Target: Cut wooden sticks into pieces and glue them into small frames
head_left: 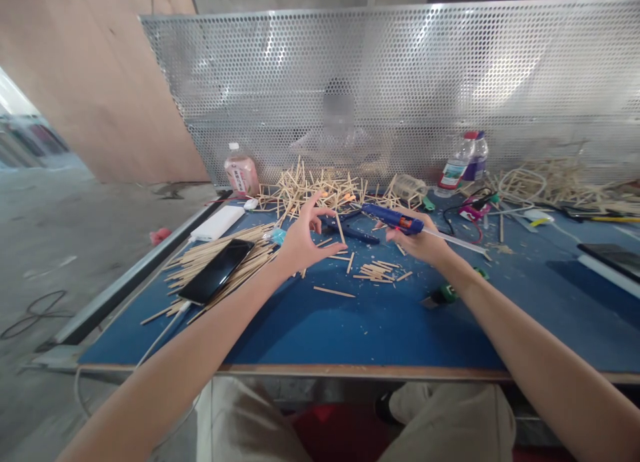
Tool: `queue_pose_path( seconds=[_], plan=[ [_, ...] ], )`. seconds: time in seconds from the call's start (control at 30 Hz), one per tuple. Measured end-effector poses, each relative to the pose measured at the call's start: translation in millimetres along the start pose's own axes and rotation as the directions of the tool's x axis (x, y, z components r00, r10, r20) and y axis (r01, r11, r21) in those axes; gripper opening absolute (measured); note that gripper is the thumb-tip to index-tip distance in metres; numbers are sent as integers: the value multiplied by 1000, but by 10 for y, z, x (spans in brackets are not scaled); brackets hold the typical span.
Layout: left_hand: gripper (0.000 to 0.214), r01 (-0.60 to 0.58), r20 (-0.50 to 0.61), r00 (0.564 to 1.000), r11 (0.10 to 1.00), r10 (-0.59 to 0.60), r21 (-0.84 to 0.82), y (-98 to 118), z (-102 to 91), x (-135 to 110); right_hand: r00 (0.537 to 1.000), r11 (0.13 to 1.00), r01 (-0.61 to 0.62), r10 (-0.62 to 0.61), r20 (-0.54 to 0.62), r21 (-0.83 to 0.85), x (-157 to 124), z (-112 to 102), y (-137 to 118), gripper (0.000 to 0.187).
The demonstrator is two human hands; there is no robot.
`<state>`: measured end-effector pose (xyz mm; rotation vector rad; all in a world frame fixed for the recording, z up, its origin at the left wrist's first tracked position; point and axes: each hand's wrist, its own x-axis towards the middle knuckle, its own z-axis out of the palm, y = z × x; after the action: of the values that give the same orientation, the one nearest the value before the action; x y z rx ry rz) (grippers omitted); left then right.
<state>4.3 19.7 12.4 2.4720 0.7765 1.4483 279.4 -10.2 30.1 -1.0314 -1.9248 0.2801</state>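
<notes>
Between the thumb and a finger of my left hand (301, 234) a short wooden stick (341, 229) is held by its ends, tilted slightly. My right hand (420, 241) grips a blue hot glue gun (393, 218) whose nozzle points left toward that stick. A clear glue stick (457, 243) juts from the gun's back end. Below the hands, several short cut sticks (377, 272) lie in a small pile, with one longer stick (334, 292) nearer me. Dark blue pliers-like tool (355, 233) rests behind the held stick, partly covered.
A black phone (217, 272) lies on long wooden sticks (193, 269) at left, beside a white power bank (218, 223). Tangled stick pieces (310, 185), a pink bottle (241, 172) and a red-capped bottle (455, 165) line the perforated metal screen (280, 82). A green-handled tool (445, 292) sits under my right forearm.
</notes>
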Motion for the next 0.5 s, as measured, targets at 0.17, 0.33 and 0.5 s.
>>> queue_pose_path(
  seconds=[0.17,0.33,0.5],
  plan=[
    [107,10,-8,1000,1000,-10,-29,0,-8,1,996,989,-66,73,-50,130,-62,45,90,28],
    [110,12,16,1000,999,-11,-40,17,23,-13,1000,996,7,-6,-11,85,-80,49,137,38],
    [110,96,79,993,992,-90,-81,34,98,-47,998,998,59,-59,5,6,-72,33,152,42]
  ],
)
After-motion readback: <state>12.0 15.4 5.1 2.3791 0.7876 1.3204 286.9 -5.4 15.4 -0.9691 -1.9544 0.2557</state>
